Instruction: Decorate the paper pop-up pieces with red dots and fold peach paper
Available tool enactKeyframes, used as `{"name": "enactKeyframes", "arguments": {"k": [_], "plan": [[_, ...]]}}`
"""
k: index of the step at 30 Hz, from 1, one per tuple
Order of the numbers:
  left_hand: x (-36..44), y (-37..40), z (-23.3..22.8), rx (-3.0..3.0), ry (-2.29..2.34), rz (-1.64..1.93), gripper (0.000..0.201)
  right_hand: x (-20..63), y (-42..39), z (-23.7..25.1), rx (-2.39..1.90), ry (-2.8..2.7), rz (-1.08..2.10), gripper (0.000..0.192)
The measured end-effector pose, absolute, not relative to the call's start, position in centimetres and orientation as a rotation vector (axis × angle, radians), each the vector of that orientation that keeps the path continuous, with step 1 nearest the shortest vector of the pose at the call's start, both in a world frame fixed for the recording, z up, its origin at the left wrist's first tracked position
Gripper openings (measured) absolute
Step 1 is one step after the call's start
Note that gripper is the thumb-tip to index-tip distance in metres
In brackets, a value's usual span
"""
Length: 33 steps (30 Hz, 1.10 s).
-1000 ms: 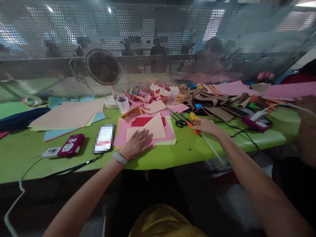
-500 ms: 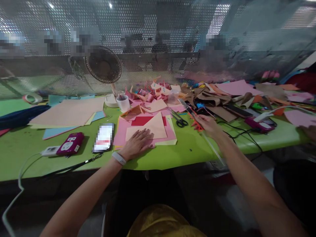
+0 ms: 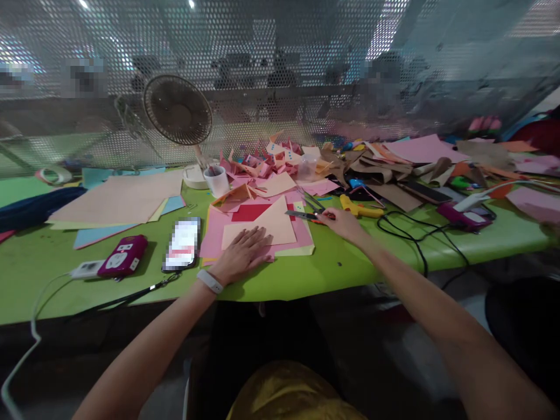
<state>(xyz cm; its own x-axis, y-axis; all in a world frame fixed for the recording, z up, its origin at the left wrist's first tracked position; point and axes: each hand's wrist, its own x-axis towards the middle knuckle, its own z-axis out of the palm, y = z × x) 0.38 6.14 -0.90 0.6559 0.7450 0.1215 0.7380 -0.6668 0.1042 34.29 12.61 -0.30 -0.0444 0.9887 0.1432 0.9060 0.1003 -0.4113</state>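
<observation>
In the head view the left hand [image 3: 245, 252] lies flat, fingers spread, on a peach sheet [image 3: 266, 228] that tops a small stack of pink and yellow paper on the green table [image 3: 52, 268]. The right hand [image 3: 345, 223] is just to the right of the stack, closed around a pair of scissors [image 3: 308, 215] with an orange handle; the blades point left and reach over the stack's right edge, near the peach sheet's far corner. A white cup [image 3: 217, 181] stands behind the stack beside a small fan [image 3: 178, 111]; something dark pokes out of it, too small to make out. The scissor handle is mostly hidden by the fingers, and whether the blades are parted is unclear
</observation>
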Motion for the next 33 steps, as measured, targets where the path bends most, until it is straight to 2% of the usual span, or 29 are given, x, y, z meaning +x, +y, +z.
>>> {"name": "enactKeyframes", "arguments": {"k": [4,12,19,24,33], "plan": [[0.4,6.2,-1.0,2.811,1.246,0.228,0.067,34.5,12.6,-0.2,-1.853,-2.036,0.256,0.038],[0.4,6.2,-0.8,2.795,1.24,0.195,0.069,35.4,11.0,1.1,-1.791,-2.077,0.466,0.038],[0.4,6.1,-0.6,2.807,1.216,0.179,0.067,35.3,8.7,1.8,-1.671,-2.211,0.405,0.053],[0.2,6.2,-0.6,2.838,1.197,0.16,0.065,35.8,7.8,0.9,-1.514,-2.383,0.389,0.045],[0.2,6.2,-0.5,2.855,1.195,0.13,0.061,36.0,7.8,0.1,-1.462,-2.373,0.397,0.044]]}}
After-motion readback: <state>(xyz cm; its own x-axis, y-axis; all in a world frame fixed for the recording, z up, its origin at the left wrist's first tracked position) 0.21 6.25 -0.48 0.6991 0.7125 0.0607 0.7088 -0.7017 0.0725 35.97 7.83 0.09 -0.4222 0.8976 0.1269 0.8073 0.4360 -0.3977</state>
